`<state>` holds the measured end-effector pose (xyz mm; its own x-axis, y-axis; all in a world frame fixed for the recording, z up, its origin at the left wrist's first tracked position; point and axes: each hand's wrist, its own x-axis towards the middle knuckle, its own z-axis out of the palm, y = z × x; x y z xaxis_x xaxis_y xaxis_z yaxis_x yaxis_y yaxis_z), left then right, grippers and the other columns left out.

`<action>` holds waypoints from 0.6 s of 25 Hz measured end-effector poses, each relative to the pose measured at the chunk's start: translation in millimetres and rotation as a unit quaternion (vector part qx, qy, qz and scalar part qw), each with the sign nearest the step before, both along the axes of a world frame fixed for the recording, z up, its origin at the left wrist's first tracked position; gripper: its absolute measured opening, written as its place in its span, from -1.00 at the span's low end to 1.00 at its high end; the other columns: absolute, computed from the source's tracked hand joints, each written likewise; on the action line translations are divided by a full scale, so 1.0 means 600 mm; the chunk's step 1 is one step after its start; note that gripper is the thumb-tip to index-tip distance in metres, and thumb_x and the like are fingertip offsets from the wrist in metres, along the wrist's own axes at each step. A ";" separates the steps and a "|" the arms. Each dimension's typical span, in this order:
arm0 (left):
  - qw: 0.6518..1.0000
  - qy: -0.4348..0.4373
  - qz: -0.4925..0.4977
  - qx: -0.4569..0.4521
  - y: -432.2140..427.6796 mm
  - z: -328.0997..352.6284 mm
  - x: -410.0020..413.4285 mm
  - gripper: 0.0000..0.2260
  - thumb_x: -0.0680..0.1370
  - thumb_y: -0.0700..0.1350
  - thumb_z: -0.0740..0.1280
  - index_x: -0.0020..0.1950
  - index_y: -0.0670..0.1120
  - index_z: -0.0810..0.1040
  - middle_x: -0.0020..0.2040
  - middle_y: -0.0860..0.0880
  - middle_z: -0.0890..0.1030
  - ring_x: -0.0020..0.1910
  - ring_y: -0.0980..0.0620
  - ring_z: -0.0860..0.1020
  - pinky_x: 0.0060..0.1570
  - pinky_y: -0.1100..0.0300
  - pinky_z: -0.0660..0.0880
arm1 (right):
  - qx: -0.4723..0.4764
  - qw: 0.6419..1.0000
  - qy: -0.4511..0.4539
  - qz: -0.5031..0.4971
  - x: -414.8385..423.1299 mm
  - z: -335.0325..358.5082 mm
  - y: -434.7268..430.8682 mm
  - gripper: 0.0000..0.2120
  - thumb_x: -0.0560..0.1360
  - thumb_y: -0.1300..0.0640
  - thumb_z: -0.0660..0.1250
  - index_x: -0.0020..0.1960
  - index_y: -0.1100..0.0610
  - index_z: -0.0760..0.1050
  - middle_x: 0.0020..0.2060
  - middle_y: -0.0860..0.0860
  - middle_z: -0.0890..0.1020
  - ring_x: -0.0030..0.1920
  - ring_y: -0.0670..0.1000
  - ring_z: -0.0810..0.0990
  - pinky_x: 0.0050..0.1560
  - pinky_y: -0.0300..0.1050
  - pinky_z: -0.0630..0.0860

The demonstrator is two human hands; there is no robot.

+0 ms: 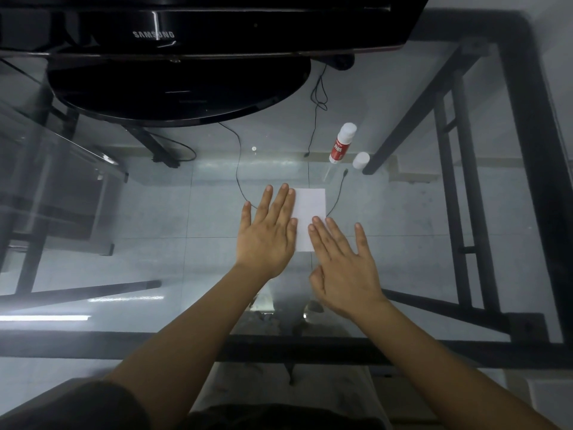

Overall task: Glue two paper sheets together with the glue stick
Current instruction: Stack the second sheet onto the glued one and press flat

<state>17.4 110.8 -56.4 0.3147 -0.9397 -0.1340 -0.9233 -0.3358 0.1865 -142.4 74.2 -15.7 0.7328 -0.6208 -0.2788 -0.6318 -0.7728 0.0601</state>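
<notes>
Left hand [266,237] flat, fingers spread, gripping nothing, pressing left edge of small white rectangular paper [310,212] onto glass tabletop [155,212]. Right hand [344,265] likewise splayed, palm down on near right corner. Likely bonding 2 sheets; only 1 layer discernible. Red-and-white glue stick [341,144] stands beyond right fingertips, white cap [361,160] beside it, clear of pressing.

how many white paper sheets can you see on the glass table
1 visible white rectangular paper sheet, flat on the glass table between the left hand and right hand, both pressing on it. A second sheet may lie hidden underneath.
</notes>
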 end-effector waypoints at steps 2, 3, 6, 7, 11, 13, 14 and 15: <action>1.000 0.005 0.002 0.002 0.000 0.003 -0.001 -0.53 0.60 0.11 -0.24 0.45 0.03 -0.32 0.39 0.15 -0.41 0.40 0.08 -0.42 0.38 -0.03 -0.28 | 0.009 1.000 -0.002 -0.019 -0.002 0.001 -0.001 -0.38 0.49 -0.10 -0.22 0.45 0.11 -0.36 0.44 0.05 -0.31 0.40 0.04 -0.44 0.26 0.15 -0.58; 1.000 0.005 0.001 0.002 -0.001 0.004 -0.001 -0.53 0.60 0.11 -0.24 0.45 0.03 -0.31 0.39 0.15 -0.41 0.40 0.07 -0.41 0.38 -0.03 -0.28 | 0.020 1.000 -0.011 -0.020 0.004 0.002 0.001 -0.38 0.49 -0.09 -0.21 0.44 0.11 -0.37 0.44 0.04 -0.32 0.40 0.04 -0.44 0.26 0.13 -0.59; 1.000 -0.007 -0.004 0.001 0.001 0.004 -0.001 -0.53 0.60 0.10 -0.23 0.47 0.02 -0.29 0.41 0.12 -0.38 0.41 0.06 -0.40 0.38 -0.03 -0.26 | 0.044 0.999 -0.027 0.006 0.025 0.000 0.005 -0.39 0.51 -0.06 -0.17 0.44 0.08 -0.37 0.44 0.01 -0.32 0.40 0.02 -0.44 0.26 0.10 -0.59; 1.000 -0.006 -0.005 0.001 0.001 0.004 -0.001 -0.53 0.60 0.10 -0.23 0.47 0.02 -0.28 0.41 0.13 -0.38 0.41 0.06 -0.40 0.38 -0.03 -0.26 | 0.043 0.999 -0.027 0.007 0.023 0.000 0.002 -0.40 0.51 -0.06 -0.17 0.44 0.08 -0.38 0.44 0.00 -0.32 0.41 0.02 -0.43 0.25 0.10 -0.59; 1.000 0.001 0.003 0.003 -0.001 0.003 -0.001 -0.52 0.60 0.10 -0.22 0.48 0.02 -0.26 0.40 0.15 -0.40 0.40 0.08 -0.41 0.37 -0.03 -0.29 | 0.036 0.999 -0.020 -0.031 -0.003 0.002 -0.015 -0.40 0.47 -0.07 -0.26 0.44 0.06 -0.36 0.46 0.00 -0.27 0.43 0.02 -0.37 0.28 0.10 -0.56; 1.000 0.003 0.003 0.002 -0.001 0.004 -0.001 -0.53 0.60 0.10 -0.22 0.48 0.02 -0.25 0.41 0.14 -0.37 0.41 0.08 -0.41 0.38 -0.03 -0.28 | 0.044 0.997 -0.036 -0.046 0.014 0.002 -0.016 -0.41 0.47 -0.07 -0.26 0.43 0.07 -0.38 0.45 0.00 -0.29 0.43 0.01 -0.38 0.29 0.08 -0.55; 1.000 0.002 0.001 0.003 0.000 0.004 0.000 -0.53 0.60 0.10 -0.23 0.48 0.02 -0.25 0.42 0.14 -0.36 0.41 0.08 -0.40 0.38 -0.03 -0.27 | 0.044 0.997 -0.043 -0.044 0.026 -0.001 -0.017 -0.41 0.49 -0.07 -0.25 0.42 0.07 -0.40 0.44 0.00 -0.32 0.43 0.01 -0.39 0.29 0.08 -0.55; 1.000 0.000 -0.002 0.005 0.001 0.004 0.000 -0.53 0.60 0.10 -0.23 0.48 0.02 -0.26 0.42 0.13 -0.35 0.41 0.07 -0.40 0.39 -0.03 -0.26 | 0.041 0.997 -0.047 -0.036 0.035 -0.004 -0.020 -0.41 0.50 -0.07 -0.23 0.42 0.07 -0.41 0.43 0.00 -0.34 0.42 0.02 -0.40 0.28 0.08 -0.54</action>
<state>17.3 111.4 -53.8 0.3114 -0.9395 -0.1429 -0.9245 -0.3343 0.1834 -121.4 62.4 -18.2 0.7121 -0.6506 -0.2637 -0.6859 -0.7249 -0.0638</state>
